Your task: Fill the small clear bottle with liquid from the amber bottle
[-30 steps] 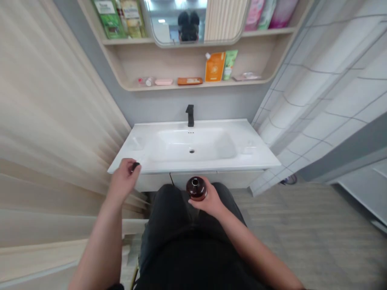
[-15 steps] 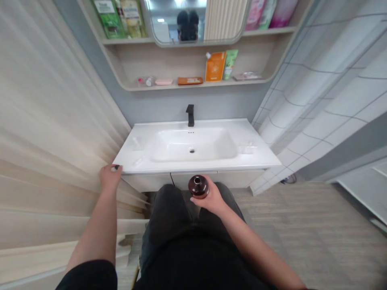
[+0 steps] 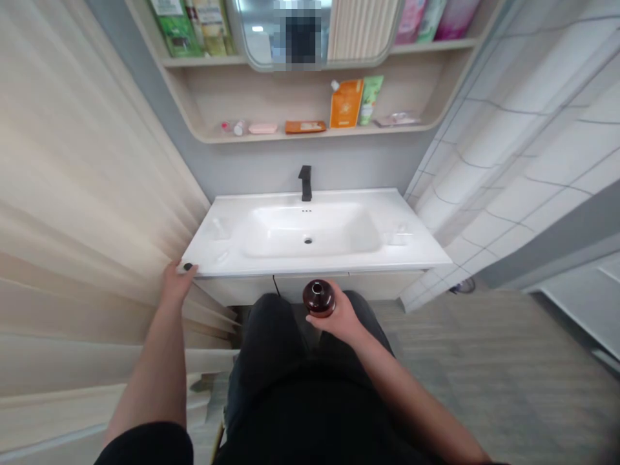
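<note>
A dark reddish-brown round bottle (image 3: pixel 318 299) with an open neck is upright in my right hand (image 3: pixel 341 317), whose fingers wrap round its right side and front, in front of the counter's edge. My left hand (image 3: pixel 177 281) is at the front left corner of the white counter (image 3: pixel 232 265), closed on a small black-and-white object (image 3: pixel 187 266), too small to name. The white basin (image 3: pixel 312 232) with a black faucet (image 3: pixel 305 183) lies behind the bottle.
Clear holders (image 3: pixel 398 237) stand at both sides of the basin. Above, a wall shelf (image 3: pixel 271 136) holds an orange pouch (image 3: pixel 345 104), a green tube (image 3: pixel 371 100) and several small items. A beige curtain (image 3: pixel 97 194) hangs at the left, white tiled wall (image 3: pixel 523 168) at the right.
My left hand and the small object have shifted very slightly, and the object's dark part faces up a little more. The right hand still holds the bottle in nearly the same place.
</note>
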Demonstrator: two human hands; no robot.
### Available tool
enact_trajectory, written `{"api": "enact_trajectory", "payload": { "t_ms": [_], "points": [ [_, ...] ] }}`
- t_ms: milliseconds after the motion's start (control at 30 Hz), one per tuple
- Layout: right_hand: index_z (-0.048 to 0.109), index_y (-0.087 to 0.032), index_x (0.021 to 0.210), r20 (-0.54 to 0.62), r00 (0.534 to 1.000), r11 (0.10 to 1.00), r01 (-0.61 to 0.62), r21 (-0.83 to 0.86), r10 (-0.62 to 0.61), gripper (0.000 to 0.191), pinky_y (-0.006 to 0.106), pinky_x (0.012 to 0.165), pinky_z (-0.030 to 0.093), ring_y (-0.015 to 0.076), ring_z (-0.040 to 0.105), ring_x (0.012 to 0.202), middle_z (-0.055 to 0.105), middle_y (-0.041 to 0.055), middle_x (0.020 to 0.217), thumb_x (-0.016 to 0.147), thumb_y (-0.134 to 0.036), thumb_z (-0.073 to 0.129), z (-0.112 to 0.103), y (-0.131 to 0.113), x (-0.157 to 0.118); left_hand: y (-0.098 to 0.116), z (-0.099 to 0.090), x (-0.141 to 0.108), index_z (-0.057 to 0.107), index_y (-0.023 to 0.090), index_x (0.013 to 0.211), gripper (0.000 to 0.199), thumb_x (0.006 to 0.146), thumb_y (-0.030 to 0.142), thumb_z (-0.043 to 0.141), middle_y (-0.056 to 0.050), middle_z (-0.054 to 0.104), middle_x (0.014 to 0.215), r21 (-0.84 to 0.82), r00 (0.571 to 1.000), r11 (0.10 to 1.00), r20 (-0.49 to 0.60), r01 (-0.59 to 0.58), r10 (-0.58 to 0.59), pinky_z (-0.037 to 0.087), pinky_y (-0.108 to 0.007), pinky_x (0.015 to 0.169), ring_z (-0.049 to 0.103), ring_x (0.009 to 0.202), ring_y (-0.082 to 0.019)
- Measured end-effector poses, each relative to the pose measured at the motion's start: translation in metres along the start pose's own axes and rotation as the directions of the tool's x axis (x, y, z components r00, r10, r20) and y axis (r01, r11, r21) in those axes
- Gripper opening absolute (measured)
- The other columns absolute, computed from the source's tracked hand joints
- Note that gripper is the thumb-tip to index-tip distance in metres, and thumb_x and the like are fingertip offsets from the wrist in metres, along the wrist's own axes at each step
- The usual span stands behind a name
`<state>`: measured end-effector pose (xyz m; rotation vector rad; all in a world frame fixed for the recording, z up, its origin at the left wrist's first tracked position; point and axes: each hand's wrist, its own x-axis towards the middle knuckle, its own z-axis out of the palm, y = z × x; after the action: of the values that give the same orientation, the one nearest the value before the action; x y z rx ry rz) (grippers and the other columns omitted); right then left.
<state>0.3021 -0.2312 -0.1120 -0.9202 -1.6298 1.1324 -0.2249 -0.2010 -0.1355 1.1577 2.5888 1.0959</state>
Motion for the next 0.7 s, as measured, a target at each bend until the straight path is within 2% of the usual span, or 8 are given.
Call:
{"api": "enact_trajectory", "payload": {
  "t_ms": [100, 233, 333, 367, 433, 500, 600, 700],
  "points": [
    [0.066, -0.023, 0.133, -0.009, 1.000, 1.000, -0.007, 0.004, 0.007, 0.073, 0.052, 0.108, 0.064, 0.0347, 0.079, 0.117, 0.080, 0.0117, 0.126, 0.067, -0.033, 0.097, 0.000, 0.001, 0.000, 0.007, -0.011, -0.015, 0.061, 0.010, 0.138, 0.058, 0.088, 0.036, 0.076, -0.020, 0.066, 0.147, -0.011, 0.995, 1.000, -0.097, -0.010, 0.009, 0.045, -0.051, 0.126, 0.060, 0.143, -0.039],
    [0.066, -0.024, 0.134, 0.003, 1.000, 0.999, -0.025, 0.024, 0.025, 0.075, 0.052, 0.109, 0.064, 0.0343, 0.079, 0.117, 0.080, 0.0111, 0.126, 0.067, -0.034, 0.098, 0.004, 0.002, 0.000, 0.052, -0.014, -0.080, 0.062, 0.016, 0.137, 0.043, 0.100, 0.039, 0.064, -0.019, 0.064, 0.150, -0.021, 0.928, 0.968, -0.290, -0.250, 0.233, 0.041, -0.055, 0.130, 0.054, 0.151, -0.038],
    [0.064, -0.025, 0.137, 0.017, 1.000, 0.999, -0.019, 0.045, 0.018, 0.078, 0.053, 0.113, 0.062, 0.0340, 0.078, 0.120, 0.079, 0.0112, 0.129, 0.068, -0.037, 0.099, 0.010, 0.002, 0.001, 0.109, -0.002, -0.152, 0.062, 0.022, 0.135, 0.042, 0.103, 0.047, 0.062, -0.016, 0.067, 0.146, -0.291, 0.924, 0.879, -0.064, -0.378, 0.376, 0.050, -0.052, 0.123, 0.063, 0.143, -0.034],
    [0.063, -0.025, 0.139, 0.015, 1.000, 0.998, -0.002, 0.055, 0.002, 0.080, 0.053, 0.116, 0.060, 0.0343, 0.076, 0.124, 0.078, 0.0120, 0.132, 0.069, -0.037, 0.100, 0.012, 0.002, 0.001, 0.127, 0.003, -0.177, 0.063, 0.024, 0.139, 0.046, 0.101, 0.050, 0.066, -0.016, 0.068, 0.148, -0.417, 0.883, 0.822, 0.090, -0.387, 0.461, 0.052, -0.052, 0.123, 0.065, 0.142, -0.033],
    [0.060, -0.026, 0.146, 0.003, 0.999, 0.996, 0.044, 0.076, -0.045, 0.089, 0.055, 0.123, 0.055, 0.0361, 0.071, 0.136, 0.072, 0.0148, 0.145, 0.069, -0.040, 0.102, 0.016, 0.002, 0.002, 0.159, 0.012, -0.220, 0.057, 0.027, 0.155, 0.068, 0.095, 0.050, 0.078, -0.017, 0.065, 0.158, -0.586, 0.720, 0.742, 0.356, -0.325, 0.596, 0.050, -0.054, 0.127, 0.063, 0.150, -0.035],
    [0.056, -0.027, 0.152, -0.002, 0.998, 0.994, 0.070, 0.084, -0.070, 0.099, 0.057, 0.127, 0.050, 0.0385, 0.064, 0.146, 0.064, 0.0172, 0.156, 0.067, -0.043, 0.106, 0.021, 0.003, 0.002, 0.183, 0.019, -0.251, 0.054, 0.028, 0.161, 0.088, 0.083, 0.044, 0.092, -0.018, 0.063, 0.163, -0.621, 0.629, 0.736, 0.464, -0.271, 0.623, 0.047, -0.057, 0.130, 0.060, 0.154, -0.037],
    [0.053, -0.029, 0.157, 0.020, 0.998, 0.996, 0.057, 0.071, -0.059, 0.109, 0.059, 0.128, 0.050, 0.0405, 0.061, 0.150, 0.060, 0.0181, 0.161, 0.064, -0.046, 0.109, 0.029, 0.007, 0.003, 0.203, 0.025, -0.276, 0.060, 0.025, 0.154, 0.089, 0.075, 0.037, 0.098, -0.017, 0.072, 0.152, -0.601, 0.676, 0.775, 0.491, -0.193, 0.549, 0.051, -0.061, 0.126, 0.069, 0.143, -0.039],
    [0.047, -0.030, 0.162, 0.036, 0.997, 0.996, 0.059, 0.063, -0.062, 0.112, 0.059, 0.129, 0.050, 0.0387, 0.062, 0.149, 0.060, 0.0177, 0.160, 0.069, -0.045, 0.107, 0.034, 0.010, 0.006, 0.209, 0.031, -0.278, 0.067, 0.025, 0.145, 0.079, 0.074, 0.039, 0.099, -0.013, 0.079, 0.139, -0.592, 0.739, 0.795, 0.475, -0.134, 0.478, 0.057, -0.059, 0.118, 0.075, 0.132, -0.037]
  ]
}}
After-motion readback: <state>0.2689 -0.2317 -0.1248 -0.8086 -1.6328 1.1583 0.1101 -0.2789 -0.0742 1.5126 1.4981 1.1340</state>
